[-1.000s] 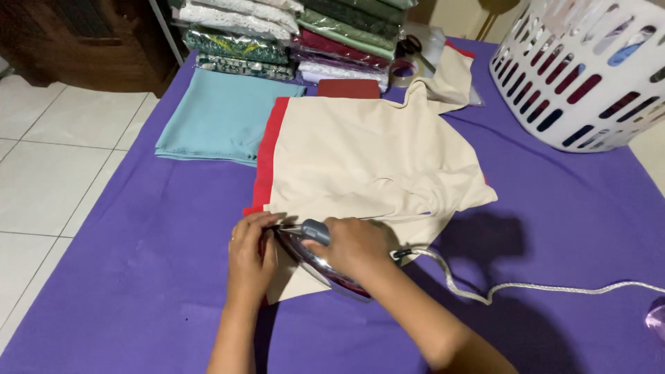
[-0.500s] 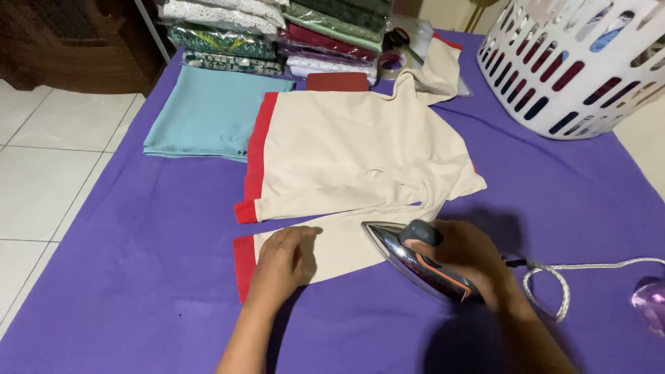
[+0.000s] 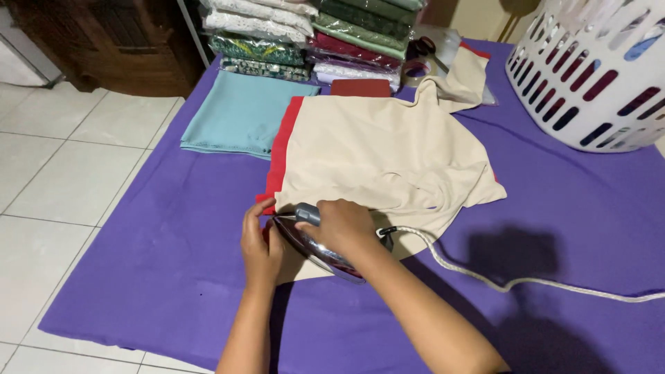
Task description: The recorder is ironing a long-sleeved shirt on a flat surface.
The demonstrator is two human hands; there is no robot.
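Observation:
My right hand (image 3: pixel 344 225) grips the handle of a metal clothes iron (image 3: pixel 312 246), pressing it on the near left edge of a cream garment (image 3: pixel 377 149) with red trim (image 3: pixel 280 156). The garment lies spread on a purple cloth (image 3: pixel 159 263). Just left of the iron's tip, my left hand (image 3: pixel 258 244) rests flat on the fabric and holds the garment's corner down. A white cord (image 3: pixel 499 280) runs from the iron off to the right.
A folded light blue cloth (image 3: pixel 239 114) lies left of the garment. Stacked folded fabrics (image 3: pixel 312 34) line the far edge. A white laundry basket (image 3: pixel 592 69) stands at the far right. White floor tiles (image 3: pixel 62 187) lie to the left.
The iron slid back left across the garment's near edge, from the right side toward the red trim. My left hand shifted left to the corner.

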